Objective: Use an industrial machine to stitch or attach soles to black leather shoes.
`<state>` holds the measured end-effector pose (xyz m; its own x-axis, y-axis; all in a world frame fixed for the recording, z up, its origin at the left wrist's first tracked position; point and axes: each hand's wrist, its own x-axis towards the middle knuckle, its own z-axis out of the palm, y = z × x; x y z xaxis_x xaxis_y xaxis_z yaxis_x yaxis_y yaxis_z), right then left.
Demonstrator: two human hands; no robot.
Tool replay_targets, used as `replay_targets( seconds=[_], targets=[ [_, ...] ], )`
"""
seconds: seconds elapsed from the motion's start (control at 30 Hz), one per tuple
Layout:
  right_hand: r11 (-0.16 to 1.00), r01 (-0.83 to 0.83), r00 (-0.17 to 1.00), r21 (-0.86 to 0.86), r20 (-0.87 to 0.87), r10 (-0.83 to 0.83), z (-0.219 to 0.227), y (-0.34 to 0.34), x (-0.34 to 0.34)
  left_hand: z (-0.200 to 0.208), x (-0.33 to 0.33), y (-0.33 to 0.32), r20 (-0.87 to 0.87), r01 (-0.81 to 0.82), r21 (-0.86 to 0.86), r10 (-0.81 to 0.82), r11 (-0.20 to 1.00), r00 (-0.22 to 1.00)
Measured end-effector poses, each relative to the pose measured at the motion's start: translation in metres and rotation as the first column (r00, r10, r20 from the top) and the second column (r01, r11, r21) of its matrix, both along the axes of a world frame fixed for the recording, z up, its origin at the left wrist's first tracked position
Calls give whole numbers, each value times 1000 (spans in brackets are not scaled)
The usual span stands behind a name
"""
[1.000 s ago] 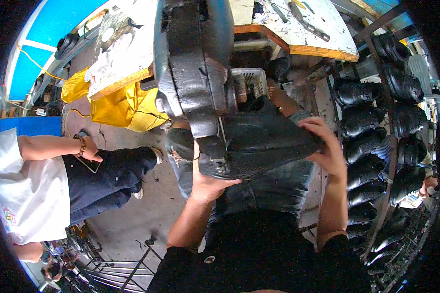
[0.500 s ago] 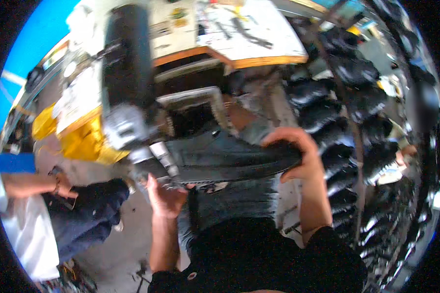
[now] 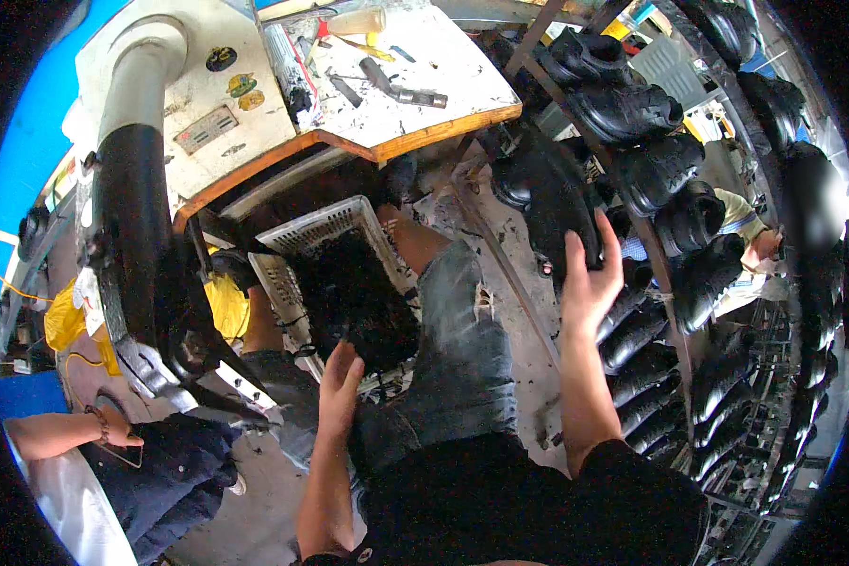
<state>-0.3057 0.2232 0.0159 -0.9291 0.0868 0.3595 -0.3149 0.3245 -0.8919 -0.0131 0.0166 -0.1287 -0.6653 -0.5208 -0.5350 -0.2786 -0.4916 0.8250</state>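
On the right, my right hand (image 3: 591,283) grips a black shoe (image 3: 558,193), its thumb and fingers on either side of the near end. The shoe is held up beside the shoe rack, pointing away from me. My left hand (image 3: 338,391) is over the near edge of a white plastic basket (image 3: 275,283), with fingers loosely bent and no object visible in them. Black scraps (image 3: 349,292) fill the basket, which sits between my legs. Left of it, the machine's dark arm (image 3: 141,217) reaches down towards me, ending in a metal head (image 3: 151,373).
A worktable (image 3: 443,118) ahead carries a hammer-like tool (image 3: 401,92) and small items. Along the right stands a metal rack (image 3: 656,250) with rows of black shoes (image 3: 665,174). At left is another person's hand (image 3: 113,429). Yellow bags (image 3: 231,302) lie under the machine.
The black shoe has left the machine's head and moved right to the rack in my right hand. My left hand has come off it. The view has turned right.
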Motion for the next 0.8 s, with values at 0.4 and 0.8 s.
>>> replay_targets(
  seconds=[0.4,0.8],
  targets=[
    [834,206,906,512,-422,35,-166,-82,-259,-4,8,39,14,191,-15,-191,981,981],
    [423,130,981,897,-180,79,-138,-25,-157,-14,21,47,139,353,-295,-325,888,935]
  ],
)
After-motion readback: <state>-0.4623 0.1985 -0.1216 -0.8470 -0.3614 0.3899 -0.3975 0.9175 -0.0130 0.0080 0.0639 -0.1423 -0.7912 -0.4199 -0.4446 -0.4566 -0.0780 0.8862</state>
